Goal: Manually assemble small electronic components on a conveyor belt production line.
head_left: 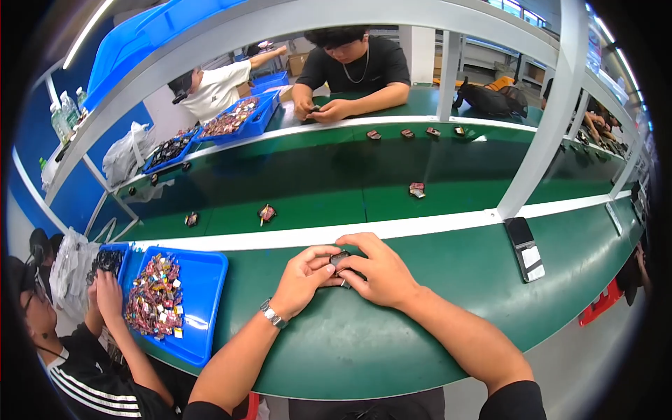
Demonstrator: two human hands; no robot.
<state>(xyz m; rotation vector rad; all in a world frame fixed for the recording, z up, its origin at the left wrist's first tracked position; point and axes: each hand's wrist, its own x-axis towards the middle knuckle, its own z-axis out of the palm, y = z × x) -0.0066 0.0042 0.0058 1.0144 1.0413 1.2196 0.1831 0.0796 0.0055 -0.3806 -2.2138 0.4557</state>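
Over the green workbench (pixel 315 357), my two hands meet around a small black casing (pixel 339 258). My left hand (pixel 306 278) pinches it from the left, a metal watch on that wrist. From the right, my right hand (pixel 378 271) curls over the same piece, thumb and fingers against it. Much of the casing is covered by my fingers, so its exact kind does not show. To the left stands a blue tray (pixel 218 280) heaped with small red circuit pieces (pixel 155 297) with wires and pale parts.
Beyond a white rail lies a green conveyor belt (pixel 315 185) with scattered small assemblies (pixel 266 213). A black phone-like device (pixel 521 245) rests at right by a grey post (pixel 542 133). Co-workers sit left (pixel 77 336) and opposite (pixel 357 70).
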